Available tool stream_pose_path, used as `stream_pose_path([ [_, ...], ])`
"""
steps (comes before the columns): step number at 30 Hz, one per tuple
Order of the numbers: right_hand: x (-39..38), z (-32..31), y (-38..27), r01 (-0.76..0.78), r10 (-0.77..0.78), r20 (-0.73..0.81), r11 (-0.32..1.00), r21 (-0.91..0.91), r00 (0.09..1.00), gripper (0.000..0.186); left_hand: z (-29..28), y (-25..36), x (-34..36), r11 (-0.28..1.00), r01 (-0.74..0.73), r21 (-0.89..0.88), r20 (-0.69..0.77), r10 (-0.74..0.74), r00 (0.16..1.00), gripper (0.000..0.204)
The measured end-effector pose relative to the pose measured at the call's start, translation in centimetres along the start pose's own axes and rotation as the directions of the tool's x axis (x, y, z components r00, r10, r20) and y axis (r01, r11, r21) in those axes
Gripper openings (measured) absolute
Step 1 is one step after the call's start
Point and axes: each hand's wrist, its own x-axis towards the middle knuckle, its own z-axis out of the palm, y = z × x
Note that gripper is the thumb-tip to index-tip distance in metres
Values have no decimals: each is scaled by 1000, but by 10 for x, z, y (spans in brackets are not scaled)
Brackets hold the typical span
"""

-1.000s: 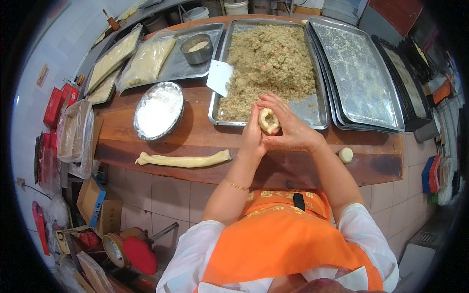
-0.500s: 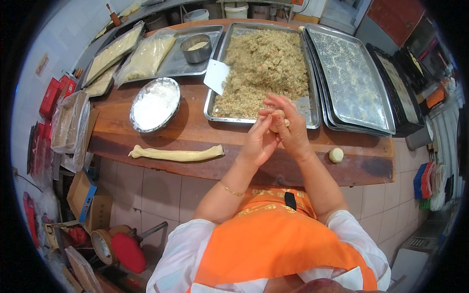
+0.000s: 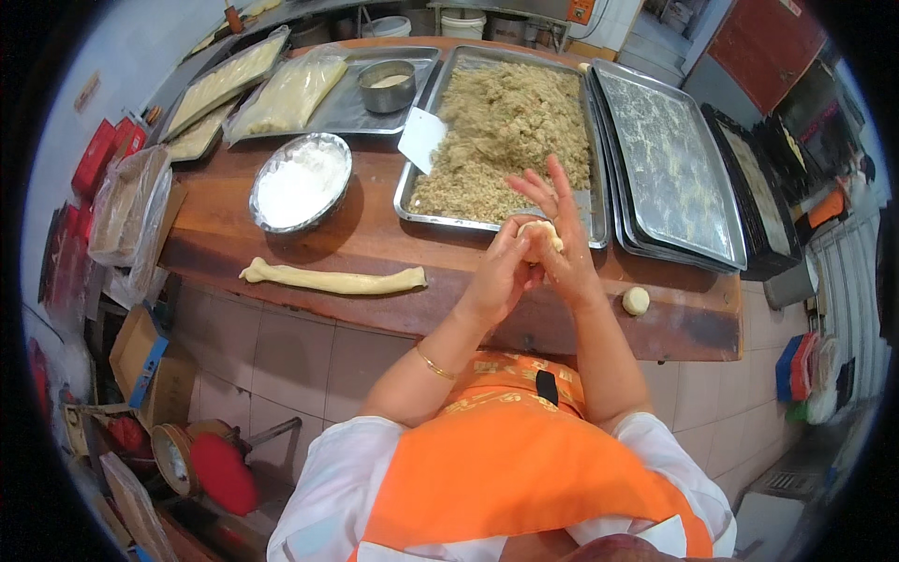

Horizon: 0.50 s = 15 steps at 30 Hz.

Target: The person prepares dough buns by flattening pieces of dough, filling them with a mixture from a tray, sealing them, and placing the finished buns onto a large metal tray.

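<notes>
A small piece of pale dough is cupped between my two hands, above the near edge of the wooden table. My left hand curls its fingers around the dough from the left. Against its other side presses the base of my right hand, with the thumb at the dough and several fingers stretched up. Part of the dough is covered by my fingers. Left of my hands lies a long dough roll. To the right sits a round dough ball.
Behind my hands stands a metal tray of crumbly filling with a white scraper. A bowl of white flour is at the left. Stacked trays stand at the right. Bagged dough and a metal pot lie farther back.
My right hand's fingers have lifted and straightened, and more of the dough shows between my hands. My left hand still cups it. The whole view has shifted slightly.
</notes>
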Motion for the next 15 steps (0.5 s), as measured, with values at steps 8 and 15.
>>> stream_pose_path([
  [8,-6,-21,14,-49,79,293,993,-108,953,68,1,-10,-5,994,-4,113,-122,18,992,49],
  [15,-10,6,5,56,-56,-19,998,-11,998,63,-15,-8,-6,989,-16,145,44,10,999,50],
])
